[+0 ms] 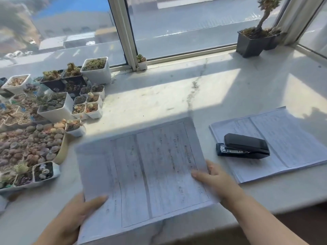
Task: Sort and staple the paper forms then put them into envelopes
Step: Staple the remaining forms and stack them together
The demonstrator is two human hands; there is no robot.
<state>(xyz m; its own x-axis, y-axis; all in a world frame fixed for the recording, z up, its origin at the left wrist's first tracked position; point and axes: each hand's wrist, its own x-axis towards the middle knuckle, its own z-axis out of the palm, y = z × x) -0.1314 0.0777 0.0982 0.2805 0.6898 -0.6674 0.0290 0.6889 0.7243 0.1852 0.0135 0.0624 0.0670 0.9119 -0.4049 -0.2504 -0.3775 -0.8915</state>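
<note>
Paper forms (145, 174), a thin sheaf blurred by motion, are held over a white marble windowsill (159, 96) by two bare hands. The left hand (76, 218) grips the sheaf's near-left corner, thumb curled on top of the page and fingers hidden beneath. The right hand (214, 179) pinches the sheaf's right edge, thumb on the printed face and fingers behind, so the sheets span the gap between both grips and extend away from the person. Whether the sheaf rests on the sill or floats just above it cannot be told.

To the right of the held forms, apart from them, lies a second stack of printed forms (283, 144) flat on the sill. A black stapler (243, 146) sits on that stack's left part, near the right hand but not touching it.

Left of the held forms stand many small pots of succulents (53, 106). Far beyond the held forms to the right, against the window, is a dark pot with a small tree-like plant (254, 39).
</note>
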